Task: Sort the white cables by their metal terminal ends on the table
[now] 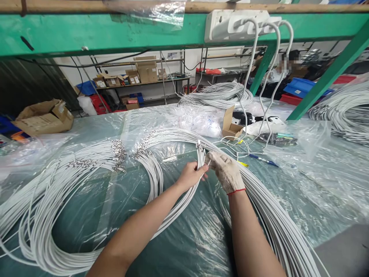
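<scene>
Both forearms [144,223] are outstretched; the cable bunch [201,156], pointing away, is gripped by the left hand [190,175], just left of the right hand [225,171], whose grip is unclear

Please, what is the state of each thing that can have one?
Bare left grip: closed around thin white cables.
Right grip in cream knitted glove: curled beside them, hold unclear.
Long white power strip: three cords plugged in.
Small brown cardboard box: open.
Large brown left carton: open.
</scene>
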### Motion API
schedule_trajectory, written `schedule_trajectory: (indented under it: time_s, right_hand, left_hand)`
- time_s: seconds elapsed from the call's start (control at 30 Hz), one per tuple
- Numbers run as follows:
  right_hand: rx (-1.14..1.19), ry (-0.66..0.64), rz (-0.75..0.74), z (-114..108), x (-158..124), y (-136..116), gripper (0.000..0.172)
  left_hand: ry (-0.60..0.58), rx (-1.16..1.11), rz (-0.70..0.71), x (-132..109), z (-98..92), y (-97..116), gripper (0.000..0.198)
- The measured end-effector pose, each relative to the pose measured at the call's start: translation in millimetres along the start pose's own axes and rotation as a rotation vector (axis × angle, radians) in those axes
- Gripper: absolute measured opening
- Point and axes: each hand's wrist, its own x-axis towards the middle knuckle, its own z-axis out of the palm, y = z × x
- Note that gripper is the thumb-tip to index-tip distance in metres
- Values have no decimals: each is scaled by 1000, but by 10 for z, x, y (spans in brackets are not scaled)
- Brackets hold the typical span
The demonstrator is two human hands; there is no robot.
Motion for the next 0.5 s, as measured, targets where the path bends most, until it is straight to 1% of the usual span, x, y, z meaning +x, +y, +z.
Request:
schedule_trajectory:
  time_s: [0.07, 0.1, 0.13, 0.2, 0.27, 0.33, 0.4, 0.5]
  right_hand:
    - [14, 35, 26, -9, 6, 46, 35]
    - [-29, 52, 47, -24, 14, 79, 36]
    - [-103, 69, 64, -45, 23, 116, 37]
    - [-281, 105, 82, -100, 45, 180, 38]
    - [-427, 203, 58, -149, 66, 210, 36]
    - [-458, 288, 3, -164, 78, 201, 35]
    - [-372, 271, -47, -132, 77, 165, 37]
    - [-180, 103, -58, -28, 49, 92, 43]
  left_hand:
    - [120, 61, 24, 11, -17, 17, 24]
    - [155, 44, 18, 13, -24, 30, 24]
    - [161, -9, 0, 11, -30, 44, 25]
    - [111, -161, -54, -2, -37, 72, 29]
    - [43, -257, -91, -20, -32, 89, 29]
    - [20, -267, -95, -34, -16, 88, 26]
    - [18, -245, -85, -37, 6, 74, 25]
    - [11, -193, -74, -26, 38, 55, 23]
